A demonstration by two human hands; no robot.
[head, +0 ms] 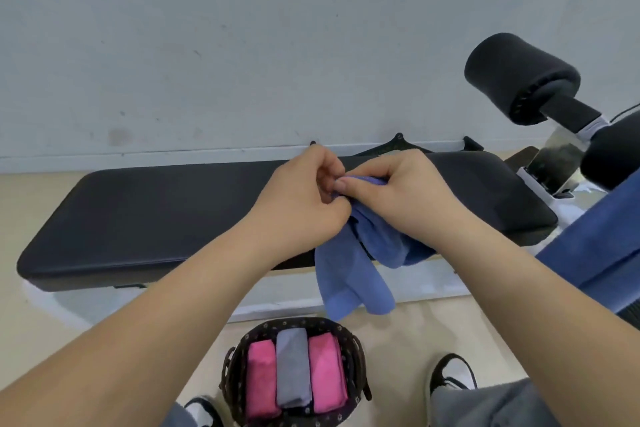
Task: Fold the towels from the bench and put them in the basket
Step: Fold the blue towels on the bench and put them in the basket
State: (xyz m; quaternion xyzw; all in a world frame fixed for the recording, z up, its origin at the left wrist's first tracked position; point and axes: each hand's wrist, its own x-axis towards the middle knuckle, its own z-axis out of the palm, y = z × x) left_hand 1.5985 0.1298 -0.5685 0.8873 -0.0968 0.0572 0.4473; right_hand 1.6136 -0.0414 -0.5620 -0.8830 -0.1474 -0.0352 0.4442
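Above a long black padded bench (173, 218), two bare hands meet close together. The left hand (304, 204) and right hand (401, 194) both pinch the top edge of a blue towel (356, 270), which hangs bunched over the bench's near edge. On the floor below, between the person's dark shoes, sits a dark woven basket (235, 357) holding three folded towels side by side: pink (261, 378), grey (293, 367), pink (327, 373). A black foam roller pad (519, 76) rises at the right. The forearms hide part of the bench.
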